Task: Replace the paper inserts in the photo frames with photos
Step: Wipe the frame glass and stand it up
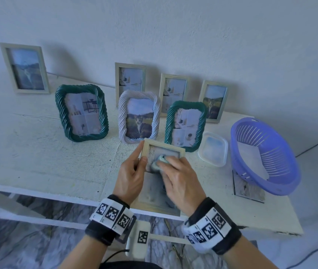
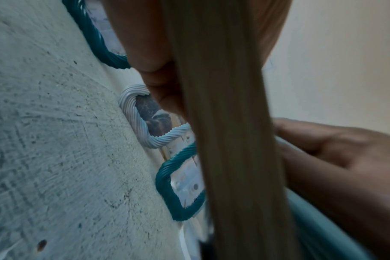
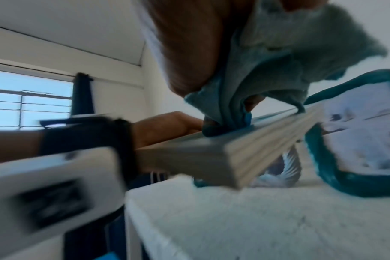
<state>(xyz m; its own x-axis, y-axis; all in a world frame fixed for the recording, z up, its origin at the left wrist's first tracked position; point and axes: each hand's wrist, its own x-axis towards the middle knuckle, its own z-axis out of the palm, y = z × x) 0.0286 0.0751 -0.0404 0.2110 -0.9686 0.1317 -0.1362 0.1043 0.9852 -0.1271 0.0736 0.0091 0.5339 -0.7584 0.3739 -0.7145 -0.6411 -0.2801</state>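
Observation:
A light wooden photo frame [image 1: 155,207] is held above the near edge of the white table [image 1: 47,152], tilted toward me. My left hand [image 1: 133,171] grips its left side rail, thumb on the front. My right hand [image 1: 177,175] presses a bunched teal cloth [image 1: 161,161] against the frame's glass. In the right wrist view the cloth [image 3: 267,66] hangs from my fingers onto the frame [image 3: 211,154]. The left wrist view shows the frame's rail [image 2: 229,140] edge-on, fingers behind it.
Several frames stand along the wall: two green rope-style frames [image 1: 81,113] [image 1: 186,126], a white rope-style one with a cat photo [image 1: 138,117], plain wooden ones behind. A clear plastic tub [image 1: 213,149] and a purple basket [image 1: 262,154] sit right, with a photo [image 1: 248,188] under the basket.

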